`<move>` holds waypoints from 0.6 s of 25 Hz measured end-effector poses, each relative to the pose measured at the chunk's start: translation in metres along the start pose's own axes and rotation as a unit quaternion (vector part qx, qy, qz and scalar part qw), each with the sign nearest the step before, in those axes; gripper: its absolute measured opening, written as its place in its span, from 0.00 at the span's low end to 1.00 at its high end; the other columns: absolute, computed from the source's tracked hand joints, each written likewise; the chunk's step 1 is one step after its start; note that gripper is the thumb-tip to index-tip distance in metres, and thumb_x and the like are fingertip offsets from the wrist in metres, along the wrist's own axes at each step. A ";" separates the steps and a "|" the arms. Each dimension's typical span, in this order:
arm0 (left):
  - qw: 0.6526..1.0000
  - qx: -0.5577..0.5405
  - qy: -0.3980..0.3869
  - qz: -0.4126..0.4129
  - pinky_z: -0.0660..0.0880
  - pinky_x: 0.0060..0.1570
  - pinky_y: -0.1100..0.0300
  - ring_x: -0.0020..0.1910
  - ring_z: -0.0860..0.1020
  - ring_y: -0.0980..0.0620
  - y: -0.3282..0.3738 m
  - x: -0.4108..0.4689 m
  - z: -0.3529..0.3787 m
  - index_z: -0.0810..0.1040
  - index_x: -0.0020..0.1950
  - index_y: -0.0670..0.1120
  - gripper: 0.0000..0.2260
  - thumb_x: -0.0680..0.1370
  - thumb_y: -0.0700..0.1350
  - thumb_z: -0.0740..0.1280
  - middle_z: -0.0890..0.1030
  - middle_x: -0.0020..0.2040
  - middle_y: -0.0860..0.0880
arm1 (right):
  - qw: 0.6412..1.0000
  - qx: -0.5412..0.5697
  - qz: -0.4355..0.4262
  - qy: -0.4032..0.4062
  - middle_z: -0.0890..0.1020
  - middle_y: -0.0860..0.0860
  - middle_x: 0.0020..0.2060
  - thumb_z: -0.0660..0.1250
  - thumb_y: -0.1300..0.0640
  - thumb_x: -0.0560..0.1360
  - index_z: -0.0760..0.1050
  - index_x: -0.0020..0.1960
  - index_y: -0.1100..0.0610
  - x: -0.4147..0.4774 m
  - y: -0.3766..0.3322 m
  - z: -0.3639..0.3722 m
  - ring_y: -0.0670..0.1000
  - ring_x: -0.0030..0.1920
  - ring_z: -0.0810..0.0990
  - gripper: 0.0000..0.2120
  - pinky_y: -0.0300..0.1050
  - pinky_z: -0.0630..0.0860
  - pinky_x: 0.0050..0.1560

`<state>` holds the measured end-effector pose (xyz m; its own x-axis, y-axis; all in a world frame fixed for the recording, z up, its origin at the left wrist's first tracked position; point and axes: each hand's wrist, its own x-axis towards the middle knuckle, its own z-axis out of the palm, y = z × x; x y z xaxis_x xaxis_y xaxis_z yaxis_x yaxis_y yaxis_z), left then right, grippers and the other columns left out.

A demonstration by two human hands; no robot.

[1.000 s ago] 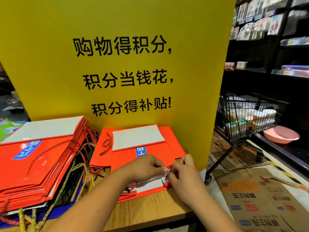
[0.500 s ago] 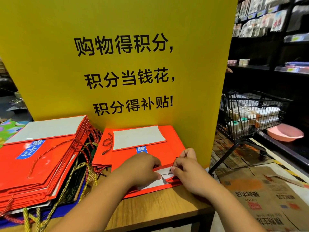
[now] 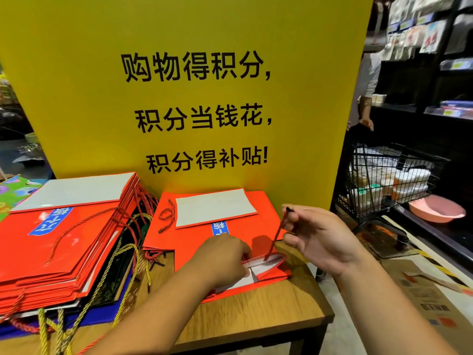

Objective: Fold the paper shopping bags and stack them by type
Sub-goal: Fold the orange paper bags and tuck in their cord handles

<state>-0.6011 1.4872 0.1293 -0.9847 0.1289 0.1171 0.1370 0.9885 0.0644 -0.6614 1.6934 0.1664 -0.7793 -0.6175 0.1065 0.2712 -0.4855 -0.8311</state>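
A flat red paper bag (image 3: 271, 275) lies at the near right of the wooden table (image 3: 268, 316), its white-lined mouth slightly open. My left hand (image 3: 225, 260) presses on the bag's mouth. My right hand (image 3: 317, 239) is raised above it and pinches the bag's red cord handle (image 3: 277, 234), which runs taut down into the mouth. Under and behind this bag sits a small stack of folded red bags (image 3: 204, 221) with a white flap and blue label. A taller stack of red bags (image 3: 58, 237) stands on the left.
A big yellow sign board (image 3: 192, 85) stands right behind the stacks. Gold-corded dark and blue bags (image 3: 115, 290) lie under the left stack. To the right are a black wire cart (image 3: 389, 180), a pink basin (image 3: 435, 210), shelves, flattened cardboard (image 3: 422, 290) on the floor and a standing person (image 3: 366, 93).
My right hand lifted off the bag's edge and pulled the red cord handle up and out of the mouth. My left hand stayed pressing on the bag.
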 end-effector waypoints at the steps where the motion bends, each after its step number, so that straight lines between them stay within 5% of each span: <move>1: 1.000 -0.001 0.011 0.000 0.69 0.39 0.55 0.50 0.78 0.45 0.000 -0.001 0.001 0.78 0.49 0.49 0.09 0.73 0.53 0.70 0.82 0.48 0.49 | 0.999 0.046 -0.020 0.002 0.73 0.51 0.35 0.66 0.61 0.73 0.78 0.45 0.64 0.000 -0.003 -0.001 0.48 0.35 0.70 0.06 0.41 0.64 0.30; 4: 0.996 -0.073 0.057 -0.012 0.65 0.38 0.54 0.46 0.75 0.49 -0.004 -0.008 0.011 0.76 0.45 0.52 0.07 0.76 0.54 0.67 0.78 0.44 0.52 | 0.984 0.167 -0.053 -0.017 0.74 0.50 0.41 0.70 0.59 0.72 0.80 0.40 0.59 0.004 -0.001 -0.015 0.48 0.37 0.72 0.04 0.41 0.68 0.33; 7: 0.975 -0.186 0.120 -0.018 0.68 0.47 0.61 0.49 0.73 0.57 -0.007 -0.019 0.025 0.79 0.52 0.55 0.07 0.78 0.55 0.67 0.77 0.47 0.58 | 0.958 0.271 -0.074 -0.056 0.72 0.49 0.47 0.61 0.57 0.82 0.77 0.45 0.59 0.014 0.015 -0.029 0.47 0.44 0.71 0.10 0.43 0.69 0.42; 11: 0.946 -0.281 0.161 -0.014 0.68 0.46 0.66 0.48 0.74 0.61 -0.009 -0.021 0.033 0.80 0.50 0.58 0.11 0.72 0.61 0.71 0.76 0.44 0.60 | 0.939 0.325 -0.083 -0.081 0.68 0.48 0.50 0.52 0.54 0.84 0.74 0.46 0.58 0.019 0.020 -0.027 0.47 0.46 0.70 0.15 0.42 0.70 0.44; 13: 0.940 -0.300 0.164 -0.011 0.68 0.46 0.67 0.48 0.74 0.61 -0.012 -0.021 0.036 0.80 0.47 0.59 0.16 0.67 0.66 0.73 0.77 0.43 0.60 | 0.950 0.295 -0.085 -0.049 0.73 0.49 0.50 0.56 0.49 0.84 0.76 0.43 0.56 0.022 0.026 -0.022 0.47 0.43 0.72 0.16 0.41 0.72 0.40; 15: 0.956 -0.248 0.154 0.010 0.67 0.46 0.65 0.46 0.71 0.63 -0.011 -0.023 0.041 0.75 0.44 0.59 0.18 0.65 0.70 0.71 0.74 0.41 0.62 | 0.990 0.091 -0.096 0.056 0.80 0.51 0.46 0.64 0.37 0.75 0.79 0.40 0.53 0.028 0.040 -0.021 0.47 0.40 0.76 0.20 0.42 0.74 0.37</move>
<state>-0.5844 1.4766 0.0858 -0.9132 0.0422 0.4053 0.2649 0.8172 0.5118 -0.6841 1.6698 0.1241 -0.8812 -0.4354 0.1840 0.2005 -0.6969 -0.6886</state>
